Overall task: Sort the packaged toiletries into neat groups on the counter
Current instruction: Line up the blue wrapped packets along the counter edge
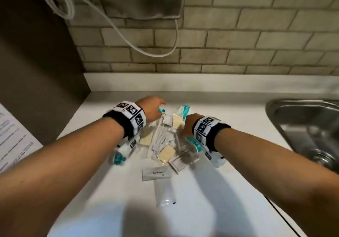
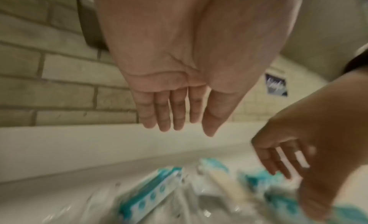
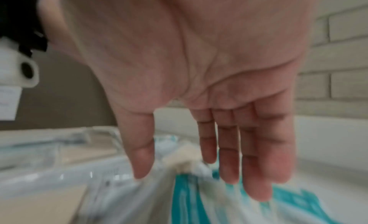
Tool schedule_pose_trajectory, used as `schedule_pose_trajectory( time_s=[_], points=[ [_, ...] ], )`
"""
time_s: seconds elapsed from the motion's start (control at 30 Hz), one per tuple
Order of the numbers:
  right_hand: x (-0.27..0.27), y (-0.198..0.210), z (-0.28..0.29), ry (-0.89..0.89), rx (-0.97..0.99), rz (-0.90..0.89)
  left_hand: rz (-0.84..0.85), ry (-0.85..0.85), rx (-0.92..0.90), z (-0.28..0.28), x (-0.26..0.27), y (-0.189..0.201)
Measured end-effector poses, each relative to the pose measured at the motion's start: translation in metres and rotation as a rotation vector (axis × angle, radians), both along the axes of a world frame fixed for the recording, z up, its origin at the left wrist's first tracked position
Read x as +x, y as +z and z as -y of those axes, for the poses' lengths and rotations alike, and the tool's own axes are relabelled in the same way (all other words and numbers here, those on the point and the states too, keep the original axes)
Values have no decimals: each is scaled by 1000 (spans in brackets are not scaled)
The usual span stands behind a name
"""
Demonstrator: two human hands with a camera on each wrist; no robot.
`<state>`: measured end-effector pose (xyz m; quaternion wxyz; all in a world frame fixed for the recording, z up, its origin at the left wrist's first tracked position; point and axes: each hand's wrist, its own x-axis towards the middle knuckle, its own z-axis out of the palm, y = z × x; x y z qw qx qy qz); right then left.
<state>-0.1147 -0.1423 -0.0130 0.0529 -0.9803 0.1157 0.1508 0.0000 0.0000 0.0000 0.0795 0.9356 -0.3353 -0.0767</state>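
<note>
A loose pile of packaged toiletries (image 1: pixel 165 143) lies on the white counter (image 1: pixel 229 191): clear-wrapped toothbrushes, cream soap bars (image 1: pixel 166 153), teal-and-white packets (image 1: pixel 185 110) and white toothpaste sachets (image 1: pixel 156 174). My left hand (image 1: pixel 153 109) hovers over the pile's far left, fingers straight and together (image 2: pixel 169 114), holding nothing. My right hand (image 1: pixel 189 125) hovers over the pile's right side, its fingers (image 3: pixel 229 156) straight just above a teal packet (image 3: pixel 185 196). In the left wrist view a teal-and-white box (image 2: pixel 149 194) lies below the palm. Both wrist views are blurred.
A steel sink (image 1: pixel 308 126) is set into the counter at the right. A tiled wall (image 1: pixel 238 35) with a hanging white cable (image 1: pixel 128 38) stands behind. A dark panel (image 1: pixel 36 71) and a printed sheet (image 1: pixel 12 136) are at the left.
</note>
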Motion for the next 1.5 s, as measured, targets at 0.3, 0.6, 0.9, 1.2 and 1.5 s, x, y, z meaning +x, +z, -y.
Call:
schedule_pose_trajectory(
  time_s=[0.3, 0.6, 0.9, 1.2, 1.5],
  points=[
    [28, -5, 16, 61, -6, -167, -38, 136, 227, 21, 48, -57],
    [44, -4, 60, -38, -56, -170, -112, 177, -124, 93, 63, -35],
    [37, -18, 71, 22, -20, -92, -146, 115, 62, 131, 51, -53],
    [24, 20, 73, 72, 69, -41, -7, 131, -216, 75, 44, 21],
    [40, 48, -22, 322, 259, 122, 75, 325, -148, -94, 6, 56]
  ],
)
